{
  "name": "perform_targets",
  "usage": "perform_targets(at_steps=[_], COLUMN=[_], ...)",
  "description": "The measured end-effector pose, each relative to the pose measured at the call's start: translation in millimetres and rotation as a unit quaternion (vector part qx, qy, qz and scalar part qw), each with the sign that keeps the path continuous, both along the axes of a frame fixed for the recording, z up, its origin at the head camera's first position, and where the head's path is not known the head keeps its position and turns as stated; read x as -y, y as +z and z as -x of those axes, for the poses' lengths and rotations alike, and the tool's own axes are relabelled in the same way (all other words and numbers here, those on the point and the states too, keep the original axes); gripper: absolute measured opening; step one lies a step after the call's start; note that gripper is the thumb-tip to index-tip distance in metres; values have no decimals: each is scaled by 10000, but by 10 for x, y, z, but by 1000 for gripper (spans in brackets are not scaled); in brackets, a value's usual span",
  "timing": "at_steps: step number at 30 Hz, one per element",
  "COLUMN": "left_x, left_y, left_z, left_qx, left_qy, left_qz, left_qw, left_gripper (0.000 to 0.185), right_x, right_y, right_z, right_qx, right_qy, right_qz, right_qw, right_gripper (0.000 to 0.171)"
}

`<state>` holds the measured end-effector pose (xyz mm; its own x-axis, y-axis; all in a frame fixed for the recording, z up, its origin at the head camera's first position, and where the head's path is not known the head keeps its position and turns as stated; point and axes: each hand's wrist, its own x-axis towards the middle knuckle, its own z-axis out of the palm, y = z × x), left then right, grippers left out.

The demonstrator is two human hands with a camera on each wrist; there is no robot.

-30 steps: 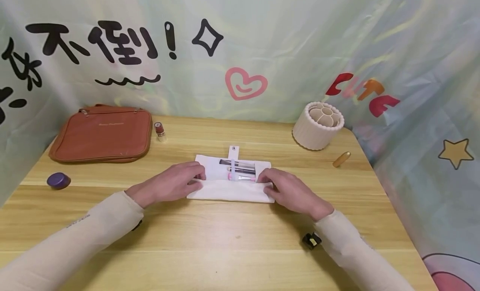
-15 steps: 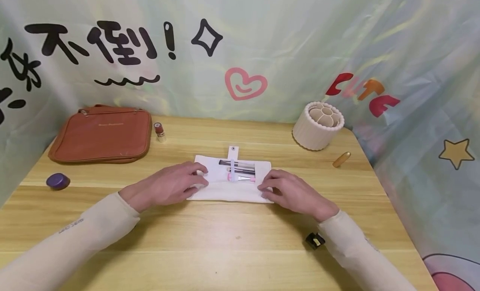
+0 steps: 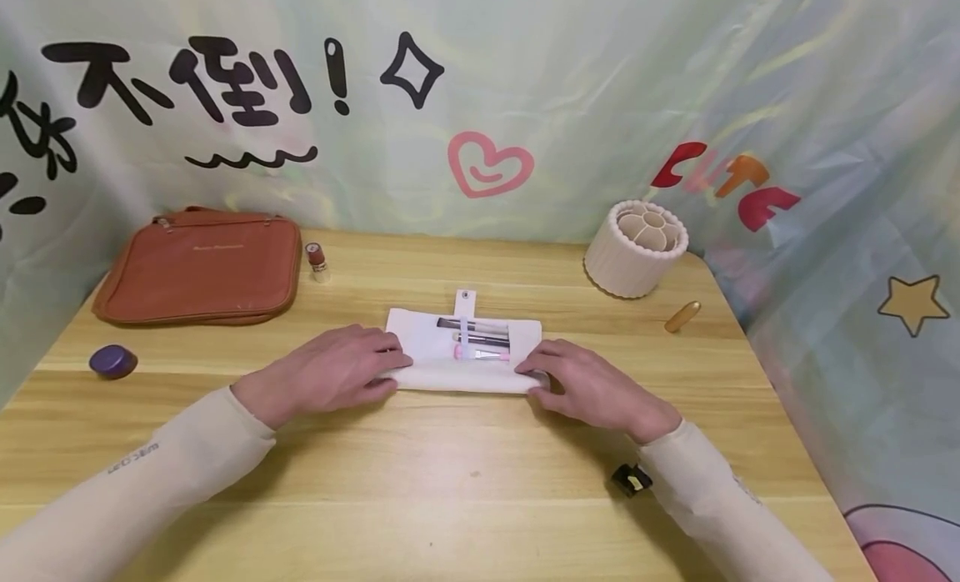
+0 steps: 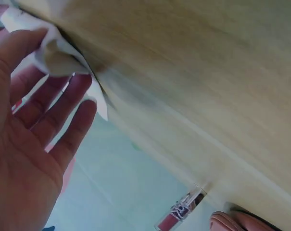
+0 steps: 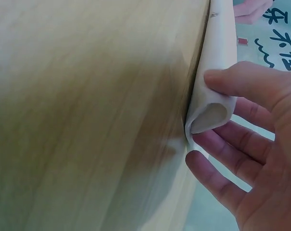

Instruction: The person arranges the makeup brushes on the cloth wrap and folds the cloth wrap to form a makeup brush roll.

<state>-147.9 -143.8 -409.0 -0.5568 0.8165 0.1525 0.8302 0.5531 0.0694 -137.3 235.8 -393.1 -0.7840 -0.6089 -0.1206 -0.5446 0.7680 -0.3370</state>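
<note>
A white makeup brush roll (image 3: 465,378) lies at mid-table, its near edge folded over into a flap. Three makeup brushes (image 3: 486,342) sit under a pale strap inside it, and a snap tab (image 3: 465,302) points away at the back. My left hand (image 3: 326,369) grips the folded edge at its left end, thumb in front and fingers behind. At the other end, my right hand (image 3: 596,390) pinches the same fold. The right wrist view shows the fold's end as a hollow loop (image 5: 215,115) between thumb and fingers.
At the back left lies a brown zip case (image 3: 206,269), with a lipstick (image 3: 317,263) beside it. A purple round jar (image 3: 113,361) stands nearer. At the right are a cream ribbed holder (image 3: 636,253) and a small gold tube (image 3: 682,317). Curtain surrounds the table's back and sides.
The near edge of the brush roll has moved away from the person as the fold is turned up and over. Both hands have shifted their fingers along its ends.
</note>
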Motion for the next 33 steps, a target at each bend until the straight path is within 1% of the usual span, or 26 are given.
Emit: perform_targets(at_steps=[2,4,6,8,9,10,12,13,14,15,16,18,20,26,29,33], left_x=[-14,-26,-36,-38,-38,-35,-25,-18,-11,-4,0,-1,-17,-52,-73,-134], left_y=[-11,-23,-23,-13,-3,11,46,66,86,103,119,148,158,183,186,194], left_z=[-28,-58,-82,-94,-95,-94,-81,-70,-57,-43,-31,-10,17,80,84,76], left_qx=[-355,-561,-633,-551,-372,-118,606,1053,1511,1928,2242,2665,2909,3323,3426,3430], left_qy=[-6,48,94,109,120,143,241,360,522,706,876,1184,1384,1704,1954,2298], left_qz=[-6,25,91,132,106,51,-86,-183,-300,-414,-498,-592,-628,-532,-523,-444], left_qw=[9994,9984,9979,9983,9992,9998,9978,9936,9867,9778,9693,9547,9446,9261,9174,9097], left_gripper=[22,23,25,24,21,18,12,10,8,6,6,5,4,5,8,15], right_x=[9,16,20,22,22,21,18,15,13,12,12,18,26,76,95,112], right_y=[9,15,15,14,14,11,6,2,-1,-5,-11,-15,-26,-58,-63,-67], right_z=[4,5,4,2,1,-1,-5,-8,-11,-13,-16,-19,-10,58,98,138], right_qx=[-47,-112,-130,-64,-7,55,165,206,209,192,152,84,6,-66,-77,-67], right_qy=[17,40,61,60,43,24,-14,-45,-68,-85,-90,-118,-147,-345,-462,-616], right_qz=[52,96,147,242,307,371,498,553,588,605,609,620,641,858,863,808], right_qw=[10000,9999,9998,9997,9995,9993,9986,9982,9980,9979,9980,9980,9978,9957,9952,9948], right_gripper=[30,27,24,19,17,15,13,13,14,15,16,18,18,15,16,15])
